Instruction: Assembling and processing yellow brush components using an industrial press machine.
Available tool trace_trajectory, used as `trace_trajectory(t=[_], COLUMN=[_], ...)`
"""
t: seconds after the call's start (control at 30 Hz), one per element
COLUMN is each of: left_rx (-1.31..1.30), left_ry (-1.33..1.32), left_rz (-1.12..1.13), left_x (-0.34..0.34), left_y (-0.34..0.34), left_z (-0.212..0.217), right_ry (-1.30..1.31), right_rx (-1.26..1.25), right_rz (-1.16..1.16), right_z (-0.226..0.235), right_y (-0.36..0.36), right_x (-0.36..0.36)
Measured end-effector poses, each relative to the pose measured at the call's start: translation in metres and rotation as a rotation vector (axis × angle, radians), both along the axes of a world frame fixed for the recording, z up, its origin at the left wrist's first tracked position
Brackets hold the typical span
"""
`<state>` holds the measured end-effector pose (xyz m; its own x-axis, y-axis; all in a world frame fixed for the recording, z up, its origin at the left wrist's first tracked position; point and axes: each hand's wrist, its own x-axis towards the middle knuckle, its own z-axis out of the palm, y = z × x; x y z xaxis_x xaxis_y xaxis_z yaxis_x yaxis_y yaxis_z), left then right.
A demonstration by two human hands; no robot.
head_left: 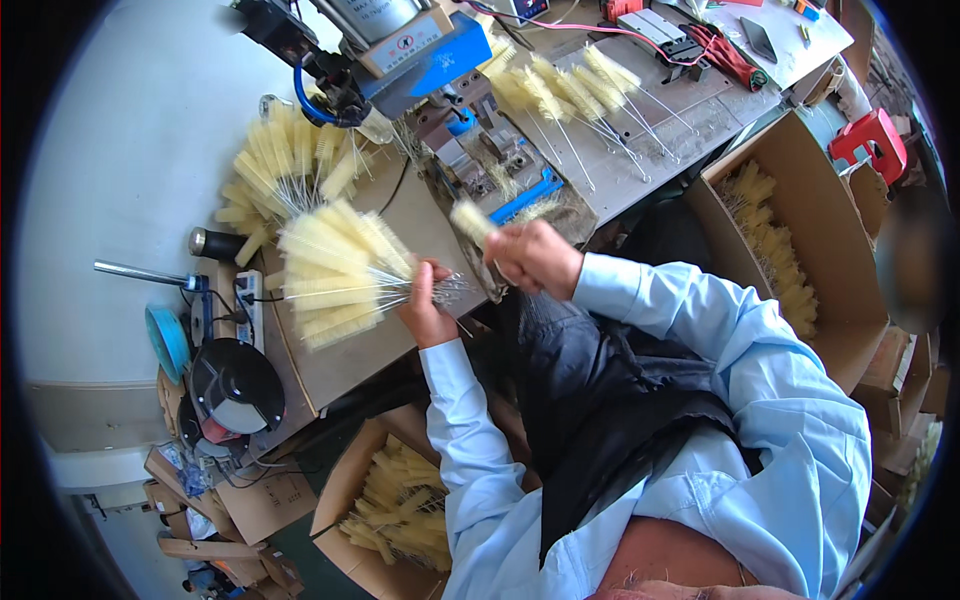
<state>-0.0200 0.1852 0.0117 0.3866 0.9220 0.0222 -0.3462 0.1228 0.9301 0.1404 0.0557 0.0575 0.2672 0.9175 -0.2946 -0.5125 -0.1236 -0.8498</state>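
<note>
My left hand (428, 308) is closed round the wire handles of a fanned bundle of bottle brushes (335, 268), whose pale yellow bristle heads spread leftward over the table. In my right hand (535, 260), in front of the bench machine, is a single bottle brush (470, 221). Its bristle head points up and left out of the fist, and its wire is mostly hidden. Just beyond that brush sits the machine's metal fixture (485, 165), with loose bristle bits around it and a blue bar (527, 197) at its front.
More brushes (285, 150) are heaped behind the bundle, and others (575, 92) lie on the metal bench at right. Cardboard boxes of brushes stand at right (840, 240) and below left (345, 490). A round black grinder-like machine (237, 385) stands at the table's left edge.
</note>
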Motion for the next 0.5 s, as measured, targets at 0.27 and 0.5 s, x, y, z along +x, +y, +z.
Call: trace_trajectory(t=[0.27,0.5], left_rx=[-0.169,-0.166], left_ry=[-0.209,-0.174], left_rz=[0.045,0.039], left_x=[0.000,0.002], left_y=[0.002,0.003], left_z=[0.001,0.002], right_ry=[0.115,0.228], right_rx=[-0.016,-0.030], right_rz=[-0.071,-0.082], right_z=[0.014,0.023], right_y=[0.031,0.044], right_x=[0.043,0.038])
